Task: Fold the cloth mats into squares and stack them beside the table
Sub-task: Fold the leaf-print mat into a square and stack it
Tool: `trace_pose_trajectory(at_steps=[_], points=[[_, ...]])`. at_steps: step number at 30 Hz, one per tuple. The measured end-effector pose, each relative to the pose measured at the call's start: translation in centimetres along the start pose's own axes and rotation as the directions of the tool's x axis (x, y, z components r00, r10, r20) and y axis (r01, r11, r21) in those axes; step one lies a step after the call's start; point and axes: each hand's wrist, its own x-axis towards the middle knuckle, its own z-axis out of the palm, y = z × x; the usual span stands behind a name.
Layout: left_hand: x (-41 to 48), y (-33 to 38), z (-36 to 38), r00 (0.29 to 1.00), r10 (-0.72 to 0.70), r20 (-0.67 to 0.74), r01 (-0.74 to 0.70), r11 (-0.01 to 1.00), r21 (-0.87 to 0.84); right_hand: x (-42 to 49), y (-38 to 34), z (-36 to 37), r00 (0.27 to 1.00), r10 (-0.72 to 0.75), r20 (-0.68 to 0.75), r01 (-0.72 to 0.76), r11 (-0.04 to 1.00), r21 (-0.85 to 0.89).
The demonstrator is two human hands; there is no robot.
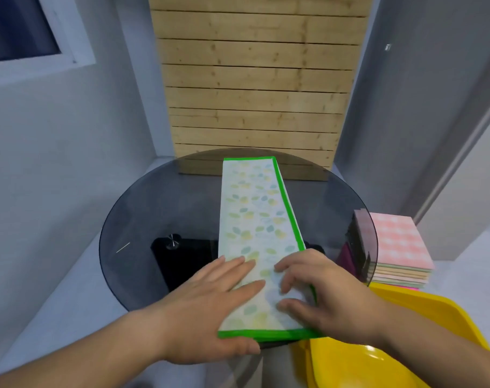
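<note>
The leaf-print mat (pixel 255 208), folded to a long green-edged strip, lies across the round glass table (pixel 143 219), its near end at the table's edge. The left hand (pixel 210 298) lies flat with straight fingers on its near left side; the right hand (pixel 322 287) presses bent fingertips on the near right, covering that edge. Bare glass lies on either side. A stack of folded mats (pixel 398 247) sits to the right beside the table, a yellow tub (pixel 378 317) nearer. A slatted wood panel (pixel 255 79) stands behind.
</note>
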Motion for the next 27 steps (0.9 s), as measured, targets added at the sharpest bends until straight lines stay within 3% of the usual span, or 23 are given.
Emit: trace_pose_trajectory(at_steps=[11,22,27], points=[[-0.5,0.6,1.2,0.998,0.031,0.052,-0.039,0.985,0.171,-3.8,0.4,1.1,0.995,-0.028,0.094,0.027,1.0,0.006],[-0.7,0.7,1.3,0.998,0.039,0.055,-0.047,0.989,0.14,-4.6,-0.2,1.3,0.997,-0.073,0.027,0.074,0.997,-0.022],[-0.9,0.4,0.9,0.997,0.055,0.054,-0.057,0.997,0.047,-4.7,-0.4,1.2,0.996,-0.091,-0.003,0.091,0.994,-0.059]])
